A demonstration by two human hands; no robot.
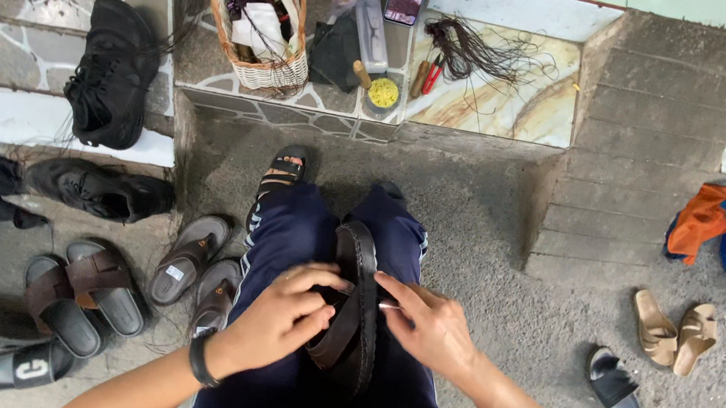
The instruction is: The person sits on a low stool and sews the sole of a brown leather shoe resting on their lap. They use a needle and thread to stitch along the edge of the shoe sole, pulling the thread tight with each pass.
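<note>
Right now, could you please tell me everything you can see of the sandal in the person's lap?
The dark brown sandal looks like leather, with a thick dark sole turned on edge and a broad strap across it. It lies lengthwise along the lap on navy trousers, toe end pointing away from the person. The left hand cups the strap side; the right hand presses its fingers against the sole edge.

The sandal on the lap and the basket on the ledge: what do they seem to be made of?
Sandal: likely dark brown leather or imitation, smooth with a slight sheen, stitching along the sole edge. Basket: woven pale wicker or cane, its weave visible, with a tan handle.
</note>
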